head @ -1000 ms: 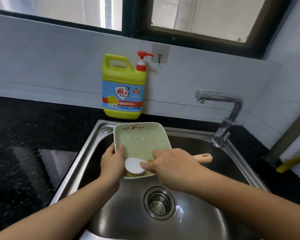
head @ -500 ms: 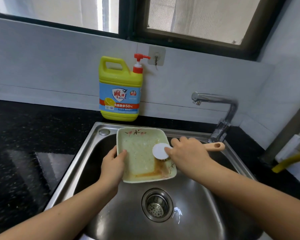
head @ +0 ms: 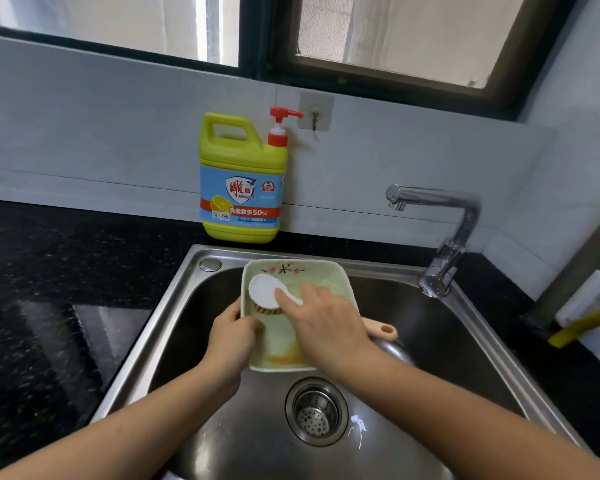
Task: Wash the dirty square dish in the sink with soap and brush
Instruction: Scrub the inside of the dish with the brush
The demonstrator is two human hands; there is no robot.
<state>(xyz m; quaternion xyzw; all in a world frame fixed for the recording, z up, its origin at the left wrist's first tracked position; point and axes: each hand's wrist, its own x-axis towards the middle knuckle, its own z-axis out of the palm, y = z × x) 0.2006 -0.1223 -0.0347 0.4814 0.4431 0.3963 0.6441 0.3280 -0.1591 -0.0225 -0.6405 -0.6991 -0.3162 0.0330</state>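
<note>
One square dish (head: 333,282) is held tilted over the sink (head: 174,306), brown residue (head: 281,356) pooled at its near edge. Its left rim is gripped by the left hand (head: 232,337), thumb inside. A white-headed brush (head: 262,289) is clasped by the right hand (head: 326,327), forefinger laid along it, bristles pressed against the dish. Beyond the hands, a yellow detergent bottle (head: 243,188) is stood on black countertop (head: 49,271) beneath a window (head: 395,36).

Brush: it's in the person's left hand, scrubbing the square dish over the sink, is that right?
Not quite. The head view shows the right hand gripping the brush; the left hand holds the square dish by its edge. The rest stands: the brush scrubs that dish over the sink.
</note>
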